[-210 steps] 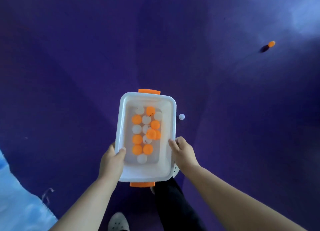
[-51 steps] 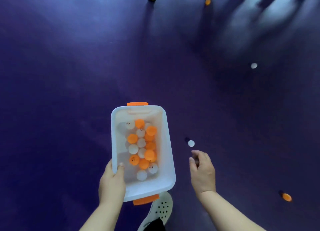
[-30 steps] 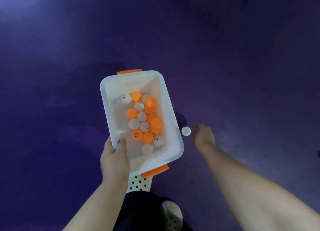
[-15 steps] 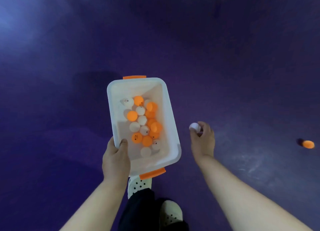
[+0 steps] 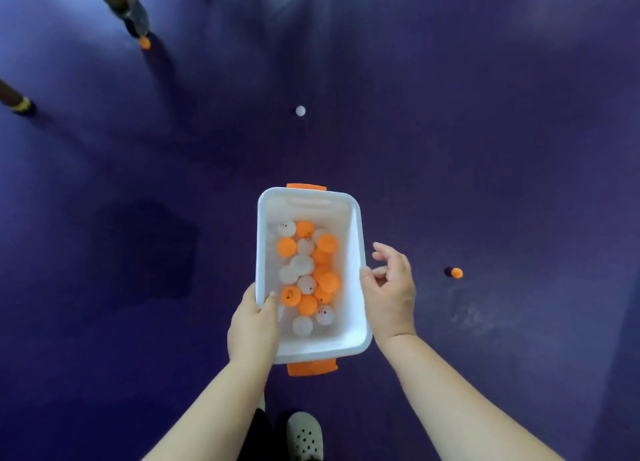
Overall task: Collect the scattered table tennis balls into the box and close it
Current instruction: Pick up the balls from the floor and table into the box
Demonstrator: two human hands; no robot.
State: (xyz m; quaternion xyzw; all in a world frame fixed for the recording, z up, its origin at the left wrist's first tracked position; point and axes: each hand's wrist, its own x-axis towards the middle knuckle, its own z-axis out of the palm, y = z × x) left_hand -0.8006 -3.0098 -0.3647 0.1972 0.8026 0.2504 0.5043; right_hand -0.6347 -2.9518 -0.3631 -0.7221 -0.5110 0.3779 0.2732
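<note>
Head view: your left hand (image 5: 254, 322) grips the box (image 5: 356, 252) rim, right hand (image 5: 391, 294) slack beside it. White ball (image 5: 300, 111) beyond the box on purple floor (image 5: 138, 322).

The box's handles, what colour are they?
Orange. Both handles stick out from the ends of the white box, clearest in the head view.
</note>
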